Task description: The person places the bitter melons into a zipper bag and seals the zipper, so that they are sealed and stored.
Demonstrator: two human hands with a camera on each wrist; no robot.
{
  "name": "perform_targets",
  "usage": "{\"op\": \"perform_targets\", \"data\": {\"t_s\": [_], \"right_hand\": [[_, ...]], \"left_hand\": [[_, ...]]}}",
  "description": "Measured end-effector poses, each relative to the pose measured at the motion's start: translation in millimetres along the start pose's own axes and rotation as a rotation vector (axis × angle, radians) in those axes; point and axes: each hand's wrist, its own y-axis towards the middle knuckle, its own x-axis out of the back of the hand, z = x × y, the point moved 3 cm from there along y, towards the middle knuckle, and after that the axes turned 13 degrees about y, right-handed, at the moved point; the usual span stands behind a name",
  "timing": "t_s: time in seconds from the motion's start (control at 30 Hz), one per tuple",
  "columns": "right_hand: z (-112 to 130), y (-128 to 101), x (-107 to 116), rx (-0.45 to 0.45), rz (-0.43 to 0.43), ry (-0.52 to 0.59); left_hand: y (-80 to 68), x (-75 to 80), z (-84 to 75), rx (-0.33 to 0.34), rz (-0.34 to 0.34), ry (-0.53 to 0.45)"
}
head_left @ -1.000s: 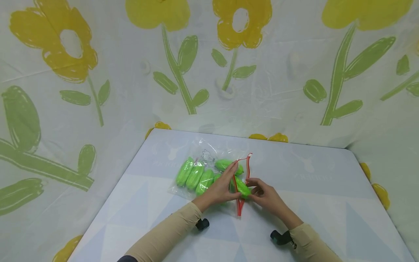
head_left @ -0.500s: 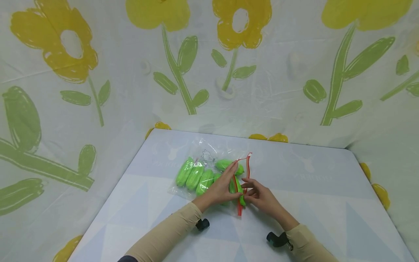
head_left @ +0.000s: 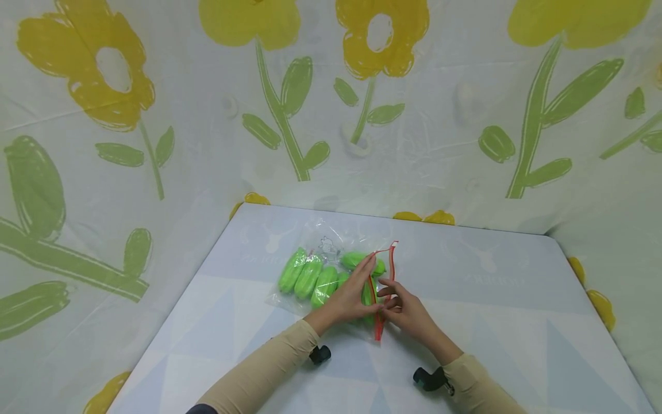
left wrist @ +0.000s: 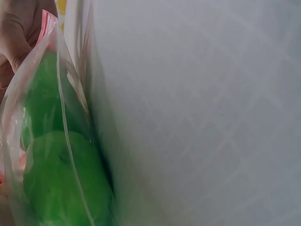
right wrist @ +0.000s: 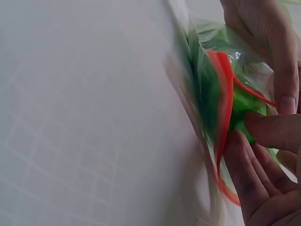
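Observation:
A clear zip bag (head_left: 318, 230) with a red zip strip lies on the table, its mouth spread toward the right. Inside are several green, elongated, vegetable-shaped pieces (head_left: 306, 276). My left hand (head_left: 343, 299) lies across the bag and holds one red edge of the mouth, the thumb at the strip in the right wrist view. At the mouth, my right hand (head_left: 405, 310) has its thumb and fingertips on the end of a green piece (right wrist: 244, 103), which is mostly inside. The left wrist view shows green pieces (left wrist: 66, 174) through the plastic.
The pale patterned table (head_left: 496, 322) extends on both sides of the bag. A flowered curtain (head_left: 439, 144) hangs behind and at the sides. A black wrist camera (head_left: 430, 379) sits by the right wrist, another (head_left: 320, 355) by the left forearm.
My right hand has moved left toward the bag, and the green piece at its fingertips has tilted and gone in through the mouth. My left hand has stayed in place.

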Motion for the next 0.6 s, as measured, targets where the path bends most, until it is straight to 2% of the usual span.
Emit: {"op": "perform_targets", "data": {"t_s": [0.23,0.6], "right_hand": [[-0.9,0.7,-1.9,-0.007,-0.025,-0.022],[-3.7,-0.8,1.3,0.005,-0.042,-0.079]], "left_hand": [[0.4,-0.2,0.0,0.003,-0.001,-0.014],[-0.2,-1.8,0.4,0.005,0.044,-0.016]]}}
